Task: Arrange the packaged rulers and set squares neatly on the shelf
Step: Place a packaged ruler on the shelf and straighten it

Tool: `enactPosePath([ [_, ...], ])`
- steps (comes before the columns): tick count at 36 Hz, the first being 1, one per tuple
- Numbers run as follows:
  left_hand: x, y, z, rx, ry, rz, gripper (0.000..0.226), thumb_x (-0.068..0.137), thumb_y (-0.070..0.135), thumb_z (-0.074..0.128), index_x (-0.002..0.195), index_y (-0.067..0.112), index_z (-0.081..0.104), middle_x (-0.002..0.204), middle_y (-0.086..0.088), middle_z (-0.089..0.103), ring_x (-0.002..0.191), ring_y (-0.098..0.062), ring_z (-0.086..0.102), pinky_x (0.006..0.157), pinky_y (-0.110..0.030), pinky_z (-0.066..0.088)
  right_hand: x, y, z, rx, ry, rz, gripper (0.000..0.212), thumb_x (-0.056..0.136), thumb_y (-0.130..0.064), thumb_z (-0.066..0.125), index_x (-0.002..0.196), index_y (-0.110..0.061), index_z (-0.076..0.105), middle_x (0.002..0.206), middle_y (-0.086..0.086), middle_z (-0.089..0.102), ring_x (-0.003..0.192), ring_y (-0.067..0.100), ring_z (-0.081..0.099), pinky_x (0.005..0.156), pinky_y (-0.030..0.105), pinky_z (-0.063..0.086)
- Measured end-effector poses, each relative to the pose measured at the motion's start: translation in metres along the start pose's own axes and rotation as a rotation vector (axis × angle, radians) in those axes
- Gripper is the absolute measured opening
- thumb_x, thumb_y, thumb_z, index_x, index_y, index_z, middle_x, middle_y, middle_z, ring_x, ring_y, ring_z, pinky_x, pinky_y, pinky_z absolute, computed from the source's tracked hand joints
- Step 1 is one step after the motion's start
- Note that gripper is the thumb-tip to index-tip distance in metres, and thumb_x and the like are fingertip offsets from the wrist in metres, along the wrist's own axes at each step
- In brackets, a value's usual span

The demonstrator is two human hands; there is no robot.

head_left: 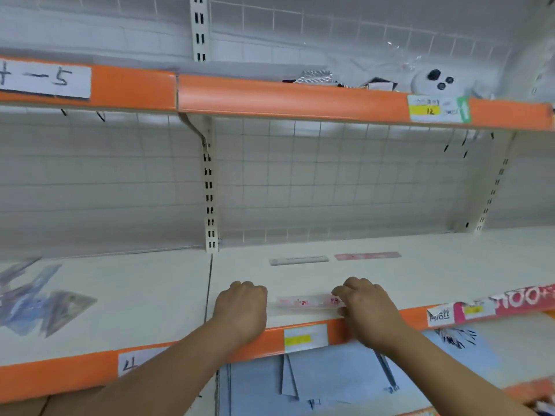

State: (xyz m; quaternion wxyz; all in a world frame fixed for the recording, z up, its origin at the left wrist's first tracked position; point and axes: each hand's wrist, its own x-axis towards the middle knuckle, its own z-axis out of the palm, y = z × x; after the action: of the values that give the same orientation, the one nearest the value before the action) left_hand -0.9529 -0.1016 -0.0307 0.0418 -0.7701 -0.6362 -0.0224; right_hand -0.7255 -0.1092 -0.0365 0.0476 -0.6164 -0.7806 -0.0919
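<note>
A clear packaged ruler with pink print (306, 303) lies flat near the front edge of the cream shelf (435, 274). My left hand (243, 304) is at its left end with fingers curled down; whether it grips the ruler is hidden. My right hand (365, 304) pinches the ruler's right end. Farther back lie a grey-white ruler (298, 260) and a pink ruler (368, 256), end to end. On the left shelf section, blurred packaged set squares (45, 298) lie in a loose heap.
An orange price strip (303, 337) runs along the shelf front. The shelf above has an orange edge (285, 97) and holds a white round object (435, 81) and striped items. Blue packages (330, 376) lie on the shelf below. A wire grid backs the shelves.
</note>
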Motion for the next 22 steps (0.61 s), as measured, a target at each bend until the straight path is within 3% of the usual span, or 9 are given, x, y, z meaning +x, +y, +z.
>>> enactPosePath([
  [6,0.042,0.037,0.003,0.033,-0.002,0.059,0.022,0.095,0.014,0.043,0.112,0.011,0.055,0.119,-0.009,0.055,0.114,-0.027,0.048,0.084,-0.034,0.042,0.015,0.045,0.013,0.014,0.003,0.063,0.035,0.095,-0.022,0.044,0.129,-0.021,0.051,0.125,0.000,0.051,0.117,0.022,0.046,0.094,0.031,0.036],
  [22,0.165,0.083,0.005,-0.014,0.053,0.107,0.021,0.094,0.014,0.042,0.107,0.015,0.057,0.111,-0.005,0.057,0.107,-0.024,0.051,0.073,-0.029,0.036,0.090,0.131,0.031,0.036,0.039,0.102,0.034,0.094,-0.021,0.049,0.127,-0.019,0.054,0.123,0.003,0.054,0.118,0.026,0.049,0.093,0.030,0.037],
])
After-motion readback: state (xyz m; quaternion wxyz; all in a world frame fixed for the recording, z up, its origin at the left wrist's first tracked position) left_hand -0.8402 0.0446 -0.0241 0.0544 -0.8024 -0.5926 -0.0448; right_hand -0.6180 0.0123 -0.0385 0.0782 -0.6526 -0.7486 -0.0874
